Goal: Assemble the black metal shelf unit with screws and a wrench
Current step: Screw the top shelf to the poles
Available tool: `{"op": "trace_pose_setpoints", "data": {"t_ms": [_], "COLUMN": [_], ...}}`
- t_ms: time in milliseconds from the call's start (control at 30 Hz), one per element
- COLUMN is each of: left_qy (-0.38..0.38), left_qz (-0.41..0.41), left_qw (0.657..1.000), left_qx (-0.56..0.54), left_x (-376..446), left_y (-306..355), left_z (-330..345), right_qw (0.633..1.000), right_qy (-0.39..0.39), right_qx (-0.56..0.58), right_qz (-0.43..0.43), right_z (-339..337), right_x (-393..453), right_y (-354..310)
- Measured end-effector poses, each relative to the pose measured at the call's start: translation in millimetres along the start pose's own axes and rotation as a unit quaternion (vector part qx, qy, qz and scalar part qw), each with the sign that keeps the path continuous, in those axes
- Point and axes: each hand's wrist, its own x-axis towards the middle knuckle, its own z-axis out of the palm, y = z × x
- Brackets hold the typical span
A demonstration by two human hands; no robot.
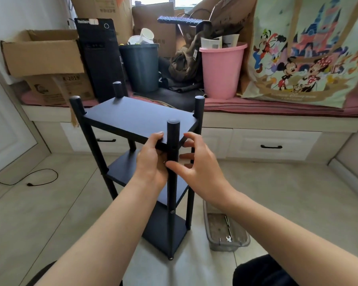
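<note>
Matt black metal shelf unit (139,118) standing on smooth pale floor tiles (277,203), beside a scuffed clear plastic tray (244,236).

The shelf unit (139,118) is matte black all over, posts and boards alike. The floor (277,203) is pale beige tile with thin grey joints. A clear grey-tinted tray (225,244) holds a silvery wrench (228,238). Along the floor's far edge, the bench cushion (277,106) is dusty pink; on it stand a pink bucket (221,73), a dark grey bin (141,67), a black computer tower (99,58), brown cardboard boxes (43,56) and a cream bag (310,48) printed with colourful cartoon figures and a pink-and-blue castle.
</note>
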Motion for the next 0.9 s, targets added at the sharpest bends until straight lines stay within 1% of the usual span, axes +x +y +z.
{"op": "trace_pose_setpoints", "data": {"t_ms": [133, 400, 567, 667, 767, 900], "left_qy": [-0.033, -0.097, -0.094, -0.084, -0.086, -0.095], "left_qz": [0.002, -0.012, -0.005, -0.009, -0.006, 0.011], "left_qw": [0.999, 0.995, 0.995, 0.996, 0.996, 0.995], "left_qx": [0.024, 0.022, 0.026, 0.006, -0.002, -0.003], "left_x": [1, 6, 8, 10, 10, 9], "left_y": [-9, -24, -30, -33, -36, -41], "left_z": [6, 18, 24, 26, 29, 33], "right_qw": [0.999, 0.998, 0.997, 0.997, 0.998, 0.998], "right_qy": [0.035, 0.053, 0.071, 0.076, 0.062, 0.038], "right_qx": [0.010, 0.022, 0.027, 0.027, 0.029, -0.018], "right_qz": [-0.009, -0.011, -0.020, -0.012, 0.011, 0.043], "right_z": [-4, -31, -35, -34, -40, -59], "right_x": [-1, -1, 1, -1, -6, -18], "right_y": [5, 16, 22, 25, 28, 40]}}
